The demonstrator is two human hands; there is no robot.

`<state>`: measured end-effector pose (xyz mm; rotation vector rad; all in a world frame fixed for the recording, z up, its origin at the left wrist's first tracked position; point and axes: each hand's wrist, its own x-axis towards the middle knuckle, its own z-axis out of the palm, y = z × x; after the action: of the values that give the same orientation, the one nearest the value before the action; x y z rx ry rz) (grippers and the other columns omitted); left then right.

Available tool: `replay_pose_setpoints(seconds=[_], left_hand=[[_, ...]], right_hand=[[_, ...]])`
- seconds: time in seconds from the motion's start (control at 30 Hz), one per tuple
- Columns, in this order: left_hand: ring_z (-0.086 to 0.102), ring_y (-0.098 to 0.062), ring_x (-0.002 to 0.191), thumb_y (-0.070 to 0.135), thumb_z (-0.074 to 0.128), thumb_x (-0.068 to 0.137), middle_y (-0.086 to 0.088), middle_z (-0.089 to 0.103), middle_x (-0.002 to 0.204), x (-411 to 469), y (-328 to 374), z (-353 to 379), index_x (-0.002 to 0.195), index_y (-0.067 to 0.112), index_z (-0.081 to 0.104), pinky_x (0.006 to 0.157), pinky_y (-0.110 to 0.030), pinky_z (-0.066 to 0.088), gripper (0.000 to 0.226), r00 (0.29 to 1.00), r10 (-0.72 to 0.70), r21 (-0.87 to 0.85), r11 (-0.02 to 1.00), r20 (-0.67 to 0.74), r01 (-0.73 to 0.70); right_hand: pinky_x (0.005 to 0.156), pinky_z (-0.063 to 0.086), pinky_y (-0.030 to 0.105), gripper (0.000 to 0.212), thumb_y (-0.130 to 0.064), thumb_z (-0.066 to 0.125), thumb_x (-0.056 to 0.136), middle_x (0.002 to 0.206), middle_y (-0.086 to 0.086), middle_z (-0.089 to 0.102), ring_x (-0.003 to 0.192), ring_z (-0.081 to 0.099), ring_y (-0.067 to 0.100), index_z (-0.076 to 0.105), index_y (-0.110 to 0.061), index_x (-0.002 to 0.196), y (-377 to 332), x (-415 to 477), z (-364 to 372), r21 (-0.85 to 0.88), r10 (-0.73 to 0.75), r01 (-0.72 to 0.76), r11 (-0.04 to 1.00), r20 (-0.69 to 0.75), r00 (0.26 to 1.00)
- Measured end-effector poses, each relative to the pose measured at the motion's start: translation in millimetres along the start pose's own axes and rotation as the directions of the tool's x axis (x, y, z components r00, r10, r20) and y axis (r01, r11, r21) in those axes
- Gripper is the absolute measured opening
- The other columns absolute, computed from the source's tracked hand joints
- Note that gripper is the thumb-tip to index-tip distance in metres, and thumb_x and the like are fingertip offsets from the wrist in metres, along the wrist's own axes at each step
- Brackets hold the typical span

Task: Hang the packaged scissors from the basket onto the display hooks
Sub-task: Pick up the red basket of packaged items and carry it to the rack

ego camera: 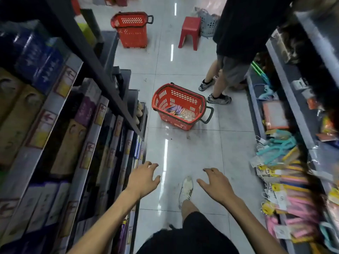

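Note:
A red plastic basket [178, 105] stands on the tiled floor in the middle of the aisle, some way ahead of me. Several flat packaged scissors [180, 111] lie in its bottom. My left hand [145, 177] and my right hand [213, 181] both reach forward over the floor with fingers spread and hold nothing. Each hand is well short of the basket. On the right, packaged scissors and other carded goods [286, 173] hang in rows on display hooks.
A person [236, 43] in dark top and grey shorts stands just right of the basket. A second red basket [132, 28], a red stool [189, 32] and a grey basket [208, 24] stand farther down. Shelves of boxes [55, 125] line the left.

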<state>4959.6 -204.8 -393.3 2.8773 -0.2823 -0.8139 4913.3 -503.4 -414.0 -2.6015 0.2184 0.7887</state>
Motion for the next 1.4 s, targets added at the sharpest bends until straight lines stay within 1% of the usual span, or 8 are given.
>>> replay_pose_setpoints(seconds=[0.1, 0.43, 0.7, 0.83, 1.07, 1.23, 1.3, 1.4], left_hand=[[0.056, -0.024, 0.132, 0.051, 0.050, 0.101, 0.001, 0.051, 0.150, 45, 7, -30, 0.154, 0.029, 0.044, 0.098, -0.041, 0.051, 0.058, 0.999, -0.037, 0.016, 0.999, 0.028, 0.036], [0.058, -0.030, 0.127, 0.047, 0.048, 0.103, -0.005, 0.054, 0.145, 200, 14, -123, 0.155, 0.026, 0.044, 0.099, -0.044, 0.049, 0.056, 0.999, -0.045, 0.080, 0.996, 0.002, 0.044], [0.057, -0.033, 0.127, 0.046, 0.049, 0.102, -0.009, 0.056, 0.142, 358, -33, -149, 0.152, 0.024, 0.046, 0.102, -0.049, 0.049, 0.055, 0.995, -0.022, 0.155, 0.988, 0.101, 0.006], [0.059, -0.034, 0.126, 0.043, 0.051, 0.101, -0.012, 0.055, 0.143, 446, -62, -160, 0.151, 0.020, 0.048, 0.102, -0.050, 0.049, 0.055, 0.985, -0.059, 0.108, 0.993, 0.160, 0.042], [0.058, -0.038, 0.124, 0.039, 0.053, 0.099, -0.016, 0.056, 0.140, 567, -97, -137, 0.148, 0.016, 0.050, 0.097, -0.050, 0.051, 0.054, 0.969, -0.135, 0.083, 0.989, 0.206, 0.120], [0.055, -0.040, 0.125, 0.033, 0.055, 0.098, -0.019, 0.055, 0.136, 635, -116, -87, 0.146, 0.013, 0.048, 0.097, -0.051, 0.050, 0.053, 0.946, -0.220, 0.071, 0.975, 0.236, 0.209], [0.054, -0.041, 0.126, 0.034, 0.055, 0.098, -0.020, 0.054, 0.137, 665, -124, -62, 0.147, 0.014, 0.044, 0.099, -0.052, 0.048, 0.054, 0.937, -0.242, 0.088, 0.970, 0.251, 0.227], [0.057, -0.042, 0.125, 0.041, 0.055, 0.100, -0.021, 0.054, 0.140, 718, -140, -23, 0.151, 0.016, 0.037, 0.100, -0.056, 0.051, 0.059, 0.942, -0.227, 0.065, 0.974, 0.248, 0.218]], right_hand=[[0.116, 0.037, 0.036, 0.067, -0.058, 0.050, 0.100, 0.157, 0.006, 0.044, 0.140, 0.046, 0.023, 0.042, -0.020, 0.155, 0, 47, -34, 0.040, -0.006, 0.006, 0.999, 0.009, 1.000], [0.113, 0.038, 0.037, 0.063, -0.055, 0.050, 0.100, 0.154, 0.005, 0.047, 0.139, 0.047, 0.025, 0.044, -0.021, 0.153, -8, 196, -123, -0.055, -0.038, 0.040, 0.998, 0.038, 0.999], [0.107, 0.041, 0.037, 0.060, -0.053, 0.052, 0.100, 0.150, 0.007, 0.052, 0.135, 0.051, 0.027, 0.047, -0.020, 0.150, -34, 329, -151, -0.125, -0.001, 0.008, 0.992, 0.058, 0.998], [0.104, 0.044, 0.039, 0.058, -0.047, 0.055, 0.100, 0.145, 0.012, 0.054, 0.131, 0.053, 0.031, 0.049, -0.016, 0.148, -49, 389, -154, -0.091, 0.072, -0.062, 0.994, 0.107, 0.992], [0.099, 0.049, 0.046, 0.051, -0.043, 0.059, 0.097, 0.136, 0.016, 0.058, 0.121, 0.058, 0.038, 0.058, -0.013, 0.138, -51, 482, -140, -0.057, 0.126, -0.118, 0.991, 0.172, 0.977], [0.087, 0.052, 0.045, 0.040, -0.036, 0.062, 0.093, 0.122, 0.017, 0.063, 0.109, 0.061, 0.038, 0.063, -0.008, 0.121, -18, 547, -103, -0.034, 0.143, -0.140, 0.990, 0.178, 0.974], [0.081, 0.054, 0.046, 0.038, -0.033, 0.061, 0.090, 0.116, 0.017, 0.063, 0.106, 0.061, 0.038, 0.062, -0.009, 0.119, 4, 577, -77, -0.029, 0.104, -0.100, 0.995, 0.203, 0.974], [0.083, 0.053, 0.046, 0.037, -0.027, 0.064, 0.092, 0.118, 0.014, 0.060, 0.108, 0.058, 0.035, 0.057, -0.013, 0.125, 31, 622, -48, 0.104, 0.110, -0.127, 0.986, 0.156, 0.982]])
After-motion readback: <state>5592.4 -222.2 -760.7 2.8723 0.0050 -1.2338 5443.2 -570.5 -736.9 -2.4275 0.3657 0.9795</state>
